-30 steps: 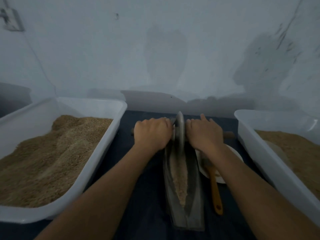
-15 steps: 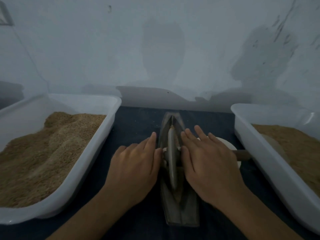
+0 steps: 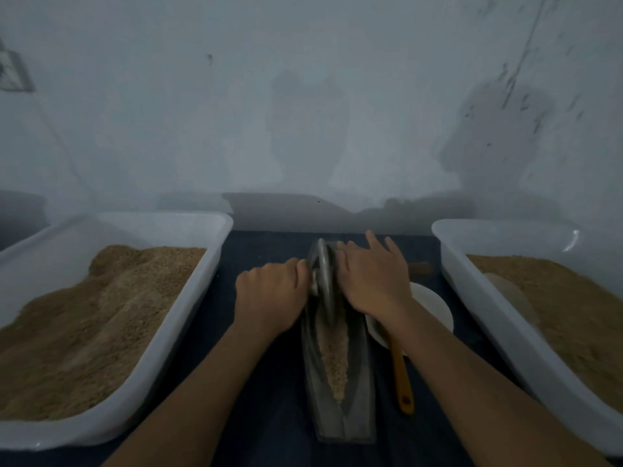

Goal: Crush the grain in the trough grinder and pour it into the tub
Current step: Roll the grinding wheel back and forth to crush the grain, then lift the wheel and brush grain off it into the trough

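The grinding wheel (image 3: 323,281) is held at the far end of the trough grinder (image 3: 340,358) on the worktop (image 3: 269,416): its axle is gripped by the curled left hand (image 3: 269,298) and pressed by the straight-fingered right hand (image 3: 374,281). Crushed grain (image 3: 333,358) lies in the trough.

A white bowl (image 3: 435,306) sits on the dark counter (image 3: 263,251), and a brush with an orange handle (image 3: 402,375) lies partly in it, the handle end resting on the counter. A pale, stained wall (image 3: 303,112) rises behind, with a switch box (image 3: 11,74) at its left edge.
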The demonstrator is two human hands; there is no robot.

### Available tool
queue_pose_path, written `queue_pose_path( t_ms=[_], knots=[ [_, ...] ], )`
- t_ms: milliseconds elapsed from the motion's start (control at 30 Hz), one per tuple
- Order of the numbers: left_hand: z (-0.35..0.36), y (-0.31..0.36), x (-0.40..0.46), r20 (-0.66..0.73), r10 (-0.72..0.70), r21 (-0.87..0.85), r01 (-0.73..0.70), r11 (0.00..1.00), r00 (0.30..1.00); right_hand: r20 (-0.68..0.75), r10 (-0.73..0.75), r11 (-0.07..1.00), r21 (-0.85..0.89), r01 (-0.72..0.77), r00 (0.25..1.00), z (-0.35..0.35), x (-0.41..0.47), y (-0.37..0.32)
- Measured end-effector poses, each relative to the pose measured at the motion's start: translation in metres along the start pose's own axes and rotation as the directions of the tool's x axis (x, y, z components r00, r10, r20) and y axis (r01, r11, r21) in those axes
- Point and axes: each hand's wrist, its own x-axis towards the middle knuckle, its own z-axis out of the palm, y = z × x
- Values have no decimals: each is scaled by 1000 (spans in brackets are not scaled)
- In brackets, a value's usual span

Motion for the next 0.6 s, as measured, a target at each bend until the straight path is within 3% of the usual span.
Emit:
queue_pose_path(
  t_ms=[100,167,267,333,433,500,600],
  knots=[
    [1,3,-2,-11,-116,-110,114,987,993,-167,-74,961,252,115,983,-7,-20,5],
    [7,3,0,39,-255,-289,255,923,966,-294,-74,875,440,203,953,-17,-39,11],
    [16,3,2,169,-415,-477,443,760,894,-527,-124,837,399,374,841,-30,-68,20],
    [19,3,1,199,-466,-525,495,692,862,-619,-197,826,314,469,761,-35,-83,22],
    [24,3,-2,135,-485,-519,479,708,864,-650,-323,820,170,547,687,-39,-95,27],
    [25,4,-1,125,-494,-524,480,704,861,-621,-397,825,81,559,676,-40,-101,36],
    [27,4,2,136,-521,-515,510,690,843,-421,-458,853,40,520,783,-38,-112,55]
  ],
)
